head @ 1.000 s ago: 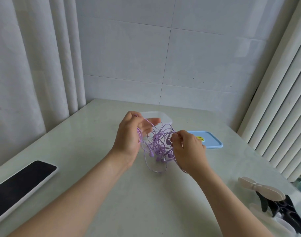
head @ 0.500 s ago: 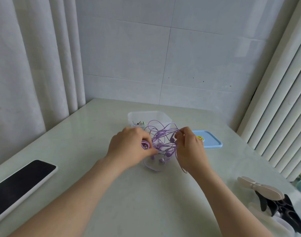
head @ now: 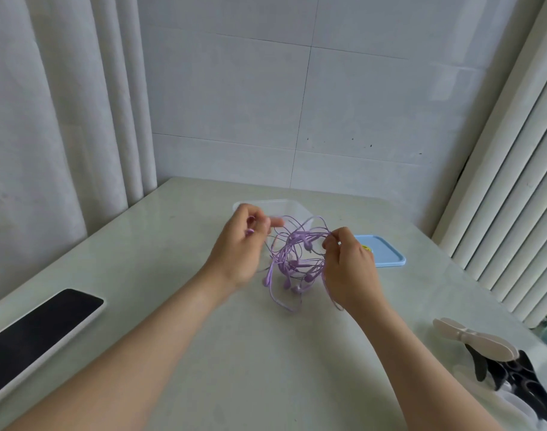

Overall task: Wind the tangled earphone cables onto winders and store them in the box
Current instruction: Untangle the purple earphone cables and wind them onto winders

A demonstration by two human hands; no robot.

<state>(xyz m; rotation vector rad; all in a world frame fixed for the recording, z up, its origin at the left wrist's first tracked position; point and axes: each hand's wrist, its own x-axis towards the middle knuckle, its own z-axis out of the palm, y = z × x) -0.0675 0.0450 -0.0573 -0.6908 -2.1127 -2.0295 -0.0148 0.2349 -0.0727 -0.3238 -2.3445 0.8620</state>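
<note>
Head view, centre of frame: left grip [head: 241, 244] pinched on a purple strand end, slightly blurred; right grip [head: 350, 262] pinched on strands at the upper right edge of the tangle. Held apart, probably to spread the knot and find a free end. Between them, tangled earphone cables [head: 297, 262], lowest loops down by the table [head: 203, 353]. Just behind, clear box [head: 284, 204], open to receive; blue lid [head: 387, 253] aside, right. Winders [head: 477, 340] lower right, untouched.

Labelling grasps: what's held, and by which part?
The purple earphone tangle: left hand pinches a strand at its left side, right hand pinches strands at its upper right.
</note>
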